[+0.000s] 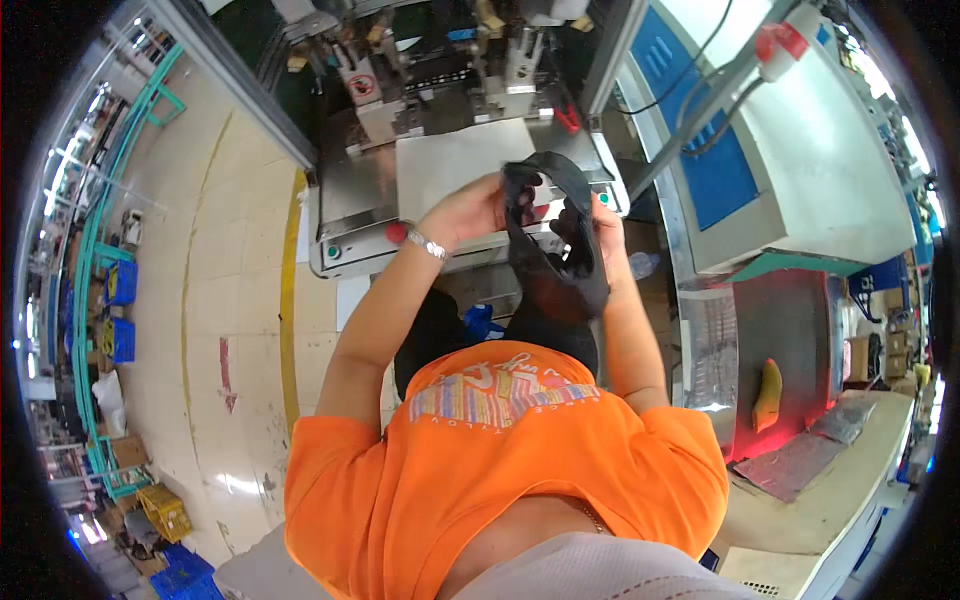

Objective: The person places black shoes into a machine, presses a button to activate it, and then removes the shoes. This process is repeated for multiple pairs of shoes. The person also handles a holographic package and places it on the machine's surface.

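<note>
A black, soft piece that looks like a shoe upper [568,292] is held up above the front edge of a machine bench. It forms a loop with a wide opening, and some of my fingers show dark through that opening. My left hand [478,212] grips its left edge, with the fingers tucked inside. Around the right edge my right hand [608,238] is closed, partly hidden by the material. Behind the piece, a pale flat sheet [450,160] lies on the bench's metal top [352,190].
Metal clamps [515,85] stand at the back of the bench. A red knob [397,232] and green buttons [334,252] line its front. To the right, a large cream machine [810,150] adjoins a red-lit conveyor [790,330] carrying a yellowish sole-shaped piece [767,395]. Teal racks [95,250] stand far left.
</note>
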Demonstrator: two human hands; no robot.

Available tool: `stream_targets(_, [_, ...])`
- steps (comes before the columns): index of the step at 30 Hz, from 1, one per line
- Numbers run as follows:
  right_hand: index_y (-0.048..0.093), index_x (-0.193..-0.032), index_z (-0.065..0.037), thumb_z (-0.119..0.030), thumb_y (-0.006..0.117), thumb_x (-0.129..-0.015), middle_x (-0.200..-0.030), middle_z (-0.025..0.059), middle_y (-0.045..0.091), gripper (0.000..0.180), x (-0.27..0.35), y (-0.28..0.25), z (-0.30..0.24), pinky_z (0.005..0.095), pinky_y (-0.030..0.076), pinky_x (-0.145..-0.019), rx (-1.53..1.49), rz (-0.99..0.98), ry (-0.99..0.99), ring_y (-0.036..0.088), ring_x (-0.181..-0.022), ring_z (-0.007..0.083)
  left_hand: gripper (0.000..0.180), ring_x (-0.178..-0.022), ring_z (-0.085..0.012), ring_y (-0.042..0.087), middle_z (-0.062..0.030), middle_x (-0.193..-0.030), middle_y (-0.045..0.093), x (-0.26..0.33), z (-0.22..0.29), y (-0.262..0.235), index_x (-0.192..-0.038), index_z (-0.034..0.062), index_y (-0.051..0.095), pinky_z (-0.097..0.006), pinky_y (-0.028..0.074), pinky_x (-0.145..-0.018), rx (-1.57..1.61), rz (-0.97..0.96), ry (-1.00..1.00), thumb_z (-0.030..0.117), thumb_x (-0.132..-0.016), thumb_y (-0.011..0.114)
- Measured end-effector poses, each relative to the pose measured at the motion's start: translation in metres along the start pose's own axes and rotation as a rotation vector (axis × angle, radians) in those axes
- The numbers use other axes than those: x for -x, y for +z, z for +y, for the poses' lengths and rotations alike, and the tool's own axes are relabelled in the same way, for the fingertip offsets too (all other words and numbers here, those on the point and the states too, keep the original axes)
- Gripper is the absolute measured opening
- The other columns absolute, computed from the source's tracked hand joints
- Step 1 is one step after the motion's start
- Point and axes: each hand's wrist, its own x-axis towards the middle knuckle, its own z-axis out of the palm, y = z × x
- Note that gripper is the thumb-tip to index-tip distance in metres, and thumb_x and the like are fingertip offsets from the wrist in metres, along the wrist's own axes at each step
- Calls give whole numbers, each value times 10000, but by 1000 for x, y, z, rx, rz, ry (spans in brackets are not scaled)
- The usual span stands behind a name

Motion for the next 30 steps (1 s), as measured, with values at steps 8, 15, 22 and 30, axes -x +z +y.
stream_targets(8, [576,-996,14,-165,676,-692,-915,53,618,366,-71,18,-21,270,436,-773,681,-172,400,576,-832,132,478,-863,-98,545,-56,-980,589,26,82,65,-1105,-69,486,-243,424,-810,-634,91,-327,233,-768,640])
stream_targets(15, [573,-991,35,-203,691,-684,-933,71,604,406,-120,48,-39,279,377,-872,944,-342,625,549,-898,148,383,-807,-69,527,-23,-909,600,49,114,91,-1005,-54,553,-203,415,-738,-742,222,-300,230,-764,642])
stream_targets(22, [565,-998,31,-239,734,-657,-972,51,575,468,-158,108,-19,234,383,-799,1197,-661,714,492,-921,98,318,-812,-61,524,-10,-911,601,62,122,112,-1002,-38,565,-200,406,-755,-752,323,-444,190,-784,607])
stream_targets(30, [588,-743,-33,-155,724,-663,-657,-67,522,199,-161,159,15,161,340,-547,1053,-516,797,446,-628,10,286,-702,-27,486,43,-765,577,85,133,142,-879,17,625,-180,377,-631,-830,491,-348,281,-770,648])
